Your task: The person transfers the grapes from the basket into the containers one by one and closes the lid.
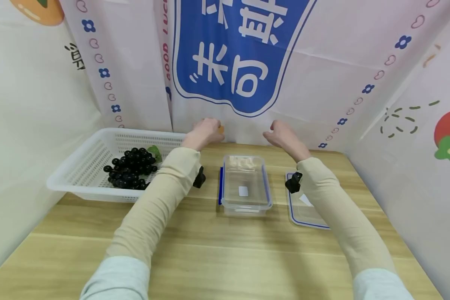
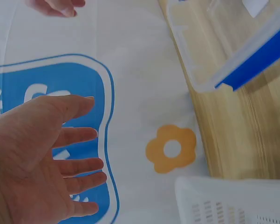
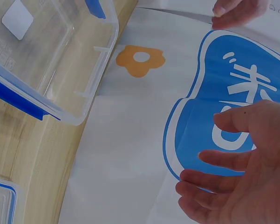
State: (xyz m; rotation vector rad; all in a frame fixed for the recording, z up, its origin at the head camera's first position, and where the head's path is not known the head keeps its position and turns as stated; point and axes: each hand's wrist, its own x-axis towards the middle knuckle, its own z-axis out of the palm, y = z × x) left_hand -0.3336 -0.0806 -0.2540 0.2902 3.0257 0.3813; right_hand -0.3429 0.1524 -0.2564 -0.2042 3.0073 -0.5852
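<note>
Held out beyond the far edge of the table, my left hand (image 1: 205,132) has its fingers extended and nothing in them. My right hand (image 1: 286,139) is raised at about the same height, its fingers loosely bent around nothing. Between and below the hands stands a clear plastic food container (image 1: 246,179) with a blue clip along its left side. Under my right forearm lies a clear lid (image 1: 303,214) with a blue seal line, partly hidden. Dark grapes (image 1: 129,171) with a green leaf (image 1: 155,152) sit in a white plastic basket (image 1: 73,177) left of my left forearm.
A printed cloth (image 1: 307,79) hangs behind the table, with a blue sign pattern and an orange flower (image 2: 189,148) close to the table edge. White patterned sheets also flank the wooden table (image 1: 225,258) on the left and right.
</note>
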